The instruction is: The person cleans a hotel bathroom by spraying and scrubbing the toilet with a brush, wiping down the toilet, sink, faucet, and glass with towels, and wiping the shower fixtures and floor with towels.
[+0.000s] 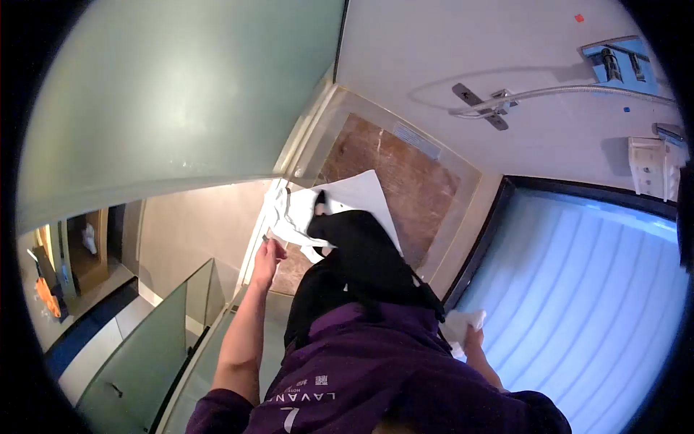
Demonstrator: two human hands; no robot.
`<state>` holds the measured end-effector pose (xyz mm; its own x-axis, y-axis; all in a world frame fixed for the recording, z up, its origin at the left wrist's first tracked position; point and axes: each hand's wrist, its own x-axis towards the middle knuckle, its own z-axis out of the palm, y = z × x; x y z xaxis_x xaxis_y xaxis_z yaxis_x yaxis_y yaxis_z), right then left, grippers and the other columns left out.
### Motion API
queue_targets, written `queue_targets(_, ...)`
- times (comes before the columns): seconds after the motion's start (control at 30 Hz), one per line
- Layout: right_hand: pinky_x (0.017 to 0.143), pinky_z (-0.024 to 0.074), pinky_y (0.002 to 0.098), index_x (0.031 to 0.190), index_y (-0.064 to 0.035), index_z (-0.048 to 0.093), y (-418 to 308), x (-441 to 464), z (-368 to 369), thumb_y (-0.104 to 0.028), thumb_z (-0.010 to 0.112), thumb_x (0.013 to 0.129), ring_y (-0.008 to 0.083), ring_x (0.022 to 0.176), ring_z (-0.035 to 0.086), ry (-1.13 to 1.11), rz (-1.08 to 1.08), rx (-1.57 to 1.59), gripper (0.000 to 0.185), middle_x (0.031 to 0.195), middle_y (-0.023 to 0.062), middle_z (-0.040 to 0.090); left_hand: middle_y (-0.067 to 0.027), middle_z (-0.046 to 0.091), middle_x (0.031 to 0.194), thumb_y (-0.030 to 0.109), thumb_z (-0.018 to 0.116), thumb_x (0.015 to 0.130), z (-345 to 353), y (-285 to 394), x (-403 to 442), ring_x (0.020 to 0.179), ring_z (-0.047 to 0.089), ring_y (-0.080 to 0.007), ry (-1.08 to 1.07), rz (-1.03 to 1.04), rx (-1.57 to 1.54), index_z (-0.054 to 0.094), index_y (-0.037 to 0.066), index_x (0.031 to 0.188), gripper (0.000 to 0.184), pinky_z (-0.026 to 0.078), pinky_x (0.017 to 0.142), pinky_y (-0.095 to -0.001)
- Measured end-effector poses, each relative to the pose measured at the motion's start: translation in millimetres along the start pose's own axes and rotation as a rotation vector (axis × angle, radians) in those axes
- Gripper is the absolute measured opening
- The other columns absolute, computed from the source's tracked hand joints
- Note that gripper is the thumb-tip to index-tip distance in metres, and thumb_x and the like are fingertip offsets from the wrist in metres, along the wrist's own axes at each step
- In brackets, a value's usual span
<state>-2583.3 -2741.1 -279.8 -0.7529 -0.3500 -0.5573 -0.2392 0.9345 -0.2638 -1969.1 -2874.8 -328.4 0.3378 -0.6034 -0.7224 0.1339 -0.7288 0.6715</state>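
Observation:
My right hand (pixel 474 337) is closed on a white cloth (pixel 464 324), low at my right side beside the window-like pane. My left hand (pixel 269 256) is held out at the left, its fingers loosely bent and apart, with no held thing showing. Near its fingertips is a small dark spot that I cannot make out. Beyond that hand a large white towel (pixel 365 194) lies spread on the brown stone shower floor (pixel 416 184), bunched up along its left side. One foot in a black shoe (pixel 320 201) is on the towel.
A frosted glass panel (pixel 195 94) rises at the left, and a lower glass door (pixel 137 362) stands nearer. On the right wall are a shower mixer (pixel 481 106) with a hose and a white dispenser (pixel 650 168). A dark-framed, lit blind (pixel 564 289) fills the lower right.

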Motion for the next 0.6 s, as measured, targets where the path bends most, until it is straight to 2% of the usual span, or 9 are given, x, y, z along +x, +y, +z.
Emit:
queue_targets(0.1,0.075,0.0456,0.0373,0.11,-0.0028,0.051,-25.8,-4.3,6.8,-0.032,0.061,0.074,0.0274,0.086,0.058,-0.044,0.043,-0.263,0.048,0.099,0.0167,0.059,-0.005,0.054,0.064,0.032,0.037,0.091,-8.7,-2.9,-18.5,0.059,0.054,-0.013,-0.006,-0.017,0.009,0.049,0.005,0.077,0.032,0.04,0.054,-0.0253)
queue_targets(0.2,0.074,0.0456,0.037,0.109,-0.0031,0.053,-33.0,38.6,22.3,-0.034,0.06,0.074,0.0276,0.085,0.058,-0.085,-0.073,-0.281,0.047,0.097,0.0177,0.06,-0.007,0.056,0.064,0.03,0.036,0.09,-24.5,-37.5,-24.2,0.057,0.056,-0.0141,0.151,-0.111,-0.075,0.05,0.005,0.074,0.033,0.041,0.049,-0.0243)
queue_targets(0.23,0.074,0.0455,0.0374,0.108,-0.0012,0.052,-42.0,50.4,28.0,-0.034,0.059,0.074,0.0284,0.085,0.058,-0.088,-0.034,-0.203,0.047,0.096,0.018,0.06,-0.0074,0.057,0.064,0.03,0.036,0.09,-30.0,-43.4,-23.4,0.055,0.056,-0.0145,0.187,-0.099,-0.058,0.05,0.005,0.073,0.033,0.041,0.047,-0.0242)
queue_targets(0.3,0.071,0.0466,0.0388,0.109,-0.0034,0.053,-19.3,116.7,46.0,-0.024,0.06,0.072,0.0235,0.085,0.057,-0.26,-0.063,0.23,0.042,0.095,0.0114,0.059,-0.0074,0.057,0.063,0.028,0.035,0.089,-27.3,-34.0,-21.9,0.053,0.056,-0.0148,0.249,-0.208,-0.069,0.051,0.005,0.074,0.031,0.041,0.045,-0.0245)
queue_targets(0.4,0.07,0.0467,0.0389,0.111,-0.0044,0.052,-90.0,141.2,47.8,-0.025,0.061,0.072,0.0223,0.086,0.056,-0.24,0.118,0.138,0.045,0.099,0.0099,0.058,-0.0061,0.055,0.059,0.029,0.036,0.088,-13.9,-8.8,0.7,0.049,0.054,-0.0144,0.258,-0.212,-0.067,0.049,0.006,0.074,0.029,0.04,0.043,-0.0244)
queue_targets(0.43,0.071,0.0469,0.0368,0.115,-0.0051,0.05,-103.7,147.4,48.8,-0.025,0.061,0.073,0.021,0.087,0.056,-0.262,-0.063,0.348,0.048,0.101,0.0096,0.057,-0.006,0.055,0.06,0.029,0.037,0.088,-1.1,3.0,7.4,0.049,0.054,-0.0142,0.24,-0.174,-0.109,0.048,0.006,0.073,0.03,0.04,0.042,-0.024)
queue_targets(0.5,0.073,0.047,0.0392,0.118,-0.0047,0.045,-141.3,178.2,24.4,-0.024,0.061,0.073,0.0247,0.088,0.056,-0.283,-0.05,0.44,0.051,0.102,0.0113,0.056,-0.0055,0.054,0.061,0.032,0.037,0.089,35.0,43.2,23.2,0.049,0.053,-0.0138,0.298,-0.137,-0.079,0.047,0.006,0.074,0.031,0.038,0.041,-0.0233)
queue_targets(0.57,0.075,0.0472,0.0417,0.121,-0.0043,0.041,-166.4,194.0,15.0,-0.022,0.062,0.073,0.0283,0.089,0.055,-0.297,-0.012,0.563,0.055,0.103,0.0131,0.054,-0.0066,0.054,0.063,0.032,0.039,0.089,78.3,98.5,38.3,0.051,0.054,-0.0142,0.232,-0.136,-0.099,0.046,0.005,0.078,0.03,0.039,0.042,-0.0235)
queue_targets(0.6,0.078,0.0465,0.0414,0.12,-0.003,0.043,-185.5,195.3,1.8,-0.025,0.06,0.075,0.029,0.092,0.055,-0.255,-0.066,0.522,0.053,0.104,0.0144,0.055,-0.0076,0.054,0.064,0.03,0.039,0.089,96.9,113.2,50.0,0.052,0.055,-0.0147,0.188,-0.034,-0.055,0.048,0.004,0.078,0.03,0.041,0.044,-0.0248)
